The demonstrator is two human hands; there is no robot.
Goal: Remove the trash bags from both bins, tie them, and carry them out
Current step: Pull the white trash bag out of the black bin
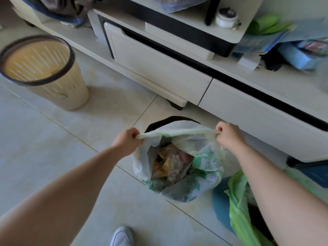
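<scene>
A white trash bag with green print [204,167] sits in a dark-rimmed bin [156,124] on the floor in front of me, with paper and wrappers showing inside. My left hand [126,141] grips the bag's top edge on the left. My right hand [229,136] grips the same edge on the right, and the plastic is stretched taut between them. A second bin [53,86], cream with slotted sides and a dark rim, stands at the left with no bag in it. A green trash bag [239,206] lies on the floor under my right forearm.
A low white cabinet with drawers [159,68] runs behind the bin. Its top holds a white jar [226,17], blue papers [266,39] and green items. A blue object [220,206] lies under the green bag. My white shoe [121,237] is at the bottom edge.
</scene>
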